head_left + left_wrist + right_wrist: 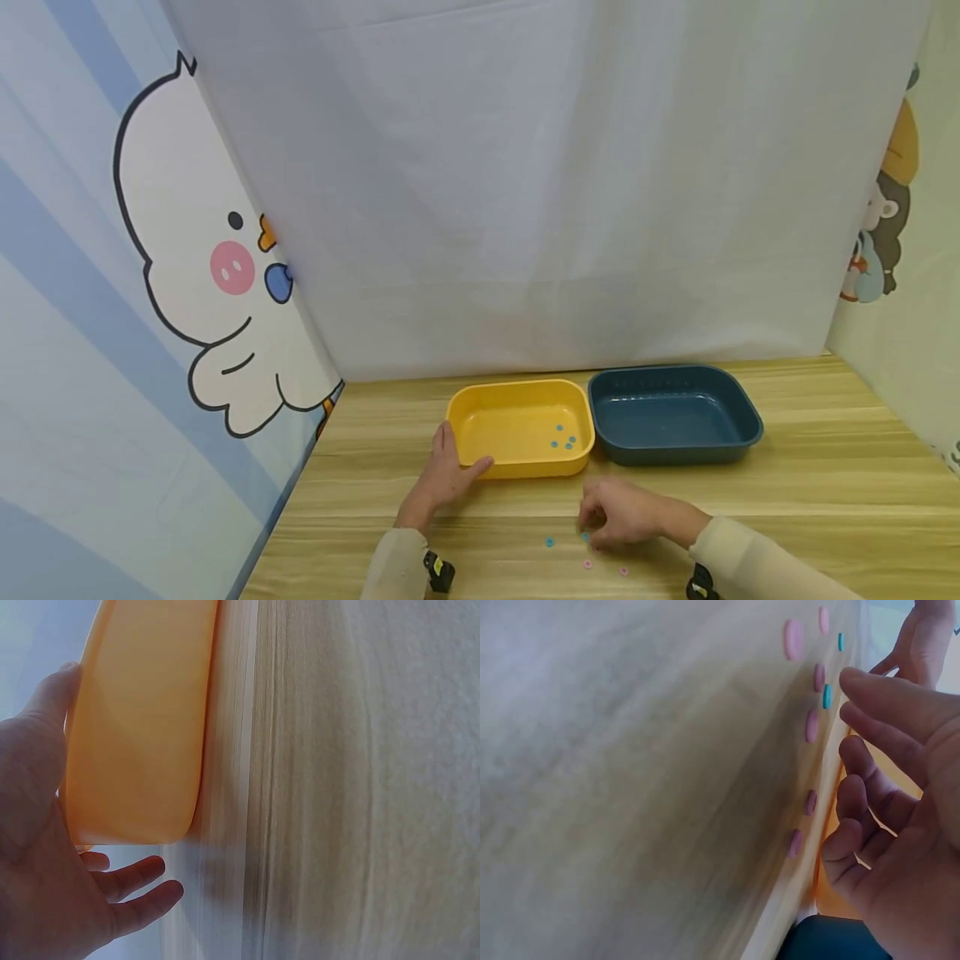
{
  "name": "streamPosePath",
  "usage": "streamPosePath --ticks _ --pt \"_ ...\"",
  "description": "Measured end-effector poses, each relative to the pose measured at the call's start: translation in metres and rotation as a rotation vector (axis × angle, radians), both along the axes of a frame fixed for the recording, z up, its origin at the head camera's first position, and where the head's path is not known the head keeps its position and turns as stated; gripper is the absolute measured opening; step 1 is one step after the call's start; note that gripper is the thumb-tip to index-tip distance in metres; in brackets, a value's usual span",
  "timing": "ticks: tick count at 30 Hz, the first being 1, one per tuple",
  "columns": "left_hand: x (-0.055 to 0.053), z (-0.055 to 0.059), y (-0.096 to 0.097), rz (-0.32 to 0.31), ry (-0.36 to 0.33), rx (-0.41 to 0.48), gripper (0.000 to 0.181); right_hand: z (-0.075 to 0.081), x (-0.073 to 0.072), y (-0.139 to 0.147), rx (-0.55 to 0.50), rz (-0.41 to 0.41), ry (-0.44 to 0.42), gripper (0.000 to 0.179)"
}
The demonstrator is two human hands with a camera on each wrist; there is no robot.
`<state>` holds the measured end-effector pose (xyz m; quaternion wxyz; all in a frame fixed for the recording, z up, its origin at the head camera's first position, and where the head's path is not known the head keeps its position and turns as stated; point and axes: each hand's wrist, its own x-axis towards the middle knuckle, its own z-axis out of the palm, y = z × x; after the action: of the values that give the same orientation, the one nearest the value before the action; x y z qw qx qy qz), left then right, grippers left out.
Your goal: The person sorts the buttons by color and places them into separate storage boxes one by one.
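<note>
My left hand (444, 477) rests at the near left corner of a yellow plastic tray (517, 470). Its thumb lies on the front rim, with the other fingers spread along the left side. Over the table, my right hand (624, 508) reaches down with bent fingers, thumb and forefinger apart. Just beyond those fingertips lies a small blue ring (826, 697) on the wood; nothing shows between them. Another blue ring (550, 542) lies to the left. Several pink rings (812, 726) are scattered around, some hidden by the right hand in the head view.
Inside the yellow tray, several small blue rings (559, 427) sit toward the right end. A dark blue tray (675, 456) stands beside it on the right. Behind the wooden table (825, 500) hangs a white curtain (525, 208).
</note>
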<state>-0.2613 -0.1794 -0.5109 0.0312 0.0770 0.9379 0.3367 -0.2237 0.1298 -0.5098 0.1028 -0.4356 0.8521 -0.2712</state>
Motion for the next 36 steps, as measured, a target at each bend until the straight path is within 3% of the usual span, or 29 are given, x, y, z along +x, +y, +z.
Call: streamPosePath --ticks 8,22,36 --pt "0.0000 -0.0008 -0.0003 0.003 -0.009 0.000 0.109 -0.0099 -0.0030 0.0013 0.019 0.038 0.081 0.013" --pt "-0.0002 -0.0008 -0.0005 0.003 -0.006 -0.014 0.108 -0.0087 -0.0037 0.0000 0.017 0.065 0.089 0.006" --pt "-0.0006 -0.0009 -0.0007 0.013 -0.016 0.001 0.107 -0.0065 -0.0006 -0.0080 0.054 -0.023 0.062 0.010"
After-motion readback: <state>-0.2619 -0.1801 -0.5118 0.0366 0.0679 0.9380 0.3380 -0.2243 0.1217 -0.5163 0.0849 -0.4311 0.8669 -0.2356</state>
